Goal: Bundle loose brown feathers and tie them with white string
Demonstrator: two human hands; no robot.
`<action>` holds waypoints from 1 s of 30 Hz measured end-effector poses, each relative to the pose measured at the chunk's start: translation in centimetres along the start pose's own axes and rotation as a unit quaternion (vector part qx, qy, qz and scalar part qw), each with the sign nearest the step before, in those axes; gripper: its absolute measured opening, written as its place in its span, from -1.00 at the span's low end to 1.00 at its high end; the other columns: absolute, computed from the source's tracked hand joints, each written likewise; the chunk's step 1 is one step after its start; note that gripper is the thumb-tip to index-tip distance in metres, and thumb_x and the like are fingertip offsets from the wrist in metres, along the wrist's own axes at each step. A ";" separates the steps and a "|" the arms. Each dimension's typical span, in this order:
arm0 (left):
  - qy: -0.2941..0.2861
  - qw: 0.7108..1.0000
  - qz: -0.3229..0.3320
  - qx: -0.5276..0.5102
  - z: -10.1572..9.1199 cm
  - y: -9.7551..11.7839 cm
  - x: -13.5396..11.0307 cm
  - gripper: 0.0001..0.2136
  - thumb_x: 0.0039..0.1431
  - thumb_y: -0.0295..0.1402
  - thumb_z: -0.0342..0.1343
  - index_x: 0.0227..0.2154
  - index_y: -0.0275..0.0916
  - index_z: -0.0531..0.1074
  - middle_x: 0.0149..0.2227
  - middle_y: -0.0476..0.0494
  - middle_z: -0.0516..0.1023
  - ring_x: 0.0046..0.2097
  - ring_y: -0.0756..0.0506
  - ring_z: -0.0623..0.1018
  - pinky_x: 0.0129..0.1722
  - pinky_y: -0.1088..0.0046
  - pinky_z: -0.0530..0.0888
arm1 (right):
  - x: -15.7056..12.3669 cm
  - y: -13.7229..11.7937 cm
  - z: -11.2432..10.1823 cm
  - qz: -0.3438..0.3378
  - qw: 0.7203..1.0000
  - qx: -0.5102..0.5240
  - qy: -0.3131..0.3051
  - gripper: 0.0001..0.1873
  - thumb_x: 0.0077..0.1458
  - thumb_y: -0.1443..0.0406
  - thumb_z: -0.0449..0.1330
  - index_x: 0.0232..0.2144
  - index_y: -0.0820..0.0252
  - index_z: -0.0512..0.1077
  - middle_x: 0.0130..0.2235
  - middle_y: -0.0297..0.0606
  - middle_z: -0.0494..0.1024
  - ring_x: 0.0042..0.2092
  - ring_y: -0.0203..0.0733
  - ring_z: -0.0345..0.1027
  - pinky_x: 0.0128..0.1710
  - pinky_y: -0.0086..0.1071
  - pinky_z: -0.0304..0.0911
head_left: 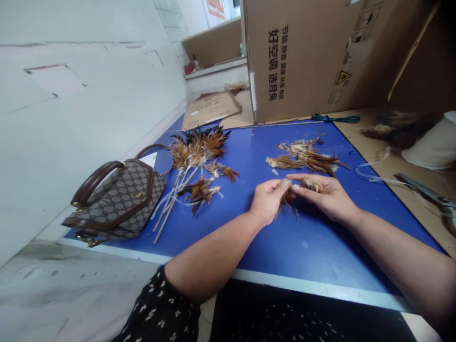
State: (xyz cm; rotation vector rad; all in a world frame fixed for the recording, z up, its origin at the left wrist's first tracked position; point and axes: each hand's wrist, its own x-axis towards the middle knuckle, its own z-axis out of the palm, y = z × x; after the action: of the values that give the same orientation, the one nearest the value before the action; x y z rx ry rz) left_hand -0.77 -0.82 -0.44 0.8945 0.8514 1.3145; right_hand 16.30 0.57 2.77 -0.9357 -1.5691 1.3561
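Note:
My left hand (266,199) is closed in a pinch on a small bunch of brown feathers (287,197) just above the blue board (249,228). My right hand (326,195) meets it fingertip to fingertip, fingers curled over the same feathers, with a few more tucked under its palm. A loose pile of brown feathers (306,159) lies just beyond both hands. To the left lie several finished feather bundles on thin sticks (192,164), their tufts pointing away from me.
A patterned handbag (119,199) with brown handles lies at the board's left edge by the white wall. A large cardboard box (320,57) stands behind the board. Scissors (427,192) and white strips rest on the wooden surface at right, near a white container (432,145).

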 end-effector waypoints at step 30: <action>-0.120 0.990 -0.071 0.025 -0.8 0.9 -0.3 -0.54 0.12 0.00 0.38 -0.49 -0.30 0.39 -0.59 0.08 0.32 -0.59 0.10 0.32 -0.54 0.47 0.38 | 0.0 1.4 -1.0 -0.095 0.984 -0.150 -0.003 -0.57 0.22 0.03 0.33 0.01 0.15 0.67 -0.05 -0.12 0.73 -0.09 0.02 0.64 0.01 -0.14 0.53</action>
State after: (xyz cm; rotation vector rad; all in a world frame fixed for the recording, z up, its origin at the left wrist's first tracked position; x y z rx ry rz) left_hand -1.87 -1.05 0.06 0.9906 0.7473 1.0421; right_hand 17.24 1.13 1.43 -0.9305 -1.8514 1.0087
